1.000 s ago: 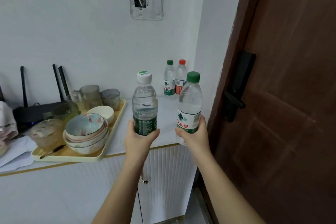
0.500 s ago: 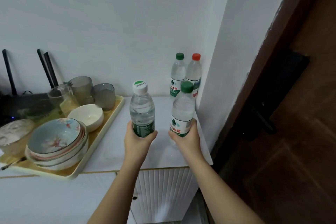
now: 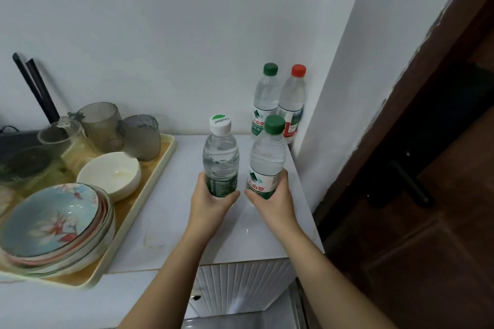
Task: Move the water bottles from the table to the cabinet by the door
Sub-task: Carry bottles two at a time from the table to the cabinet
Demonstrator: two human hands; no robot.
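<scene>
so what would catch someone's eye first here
At centre, over the white cabinet top, the left hand grips a white-capped water bottle and the right hand a green-capped water bottle. In the corner behind stand a second green-capped bottle and a red-capped bottle. At left a cream tray holds stacked floral bowls, a white bowl and glass cups.

Held pair: white-cap bottle (image 3: 220, 160) and green-cap bottle (image 3: 267, 159), clear plastic, capped, upright, side by side over the white cabinet (image 3: 171, 203) top. Standing pair: second green-cap bottle (image 3: 265, 97) and red-cap bottle (image 3: 293, 100), upright, touching, in the cabinet's back right corner.
</scene>
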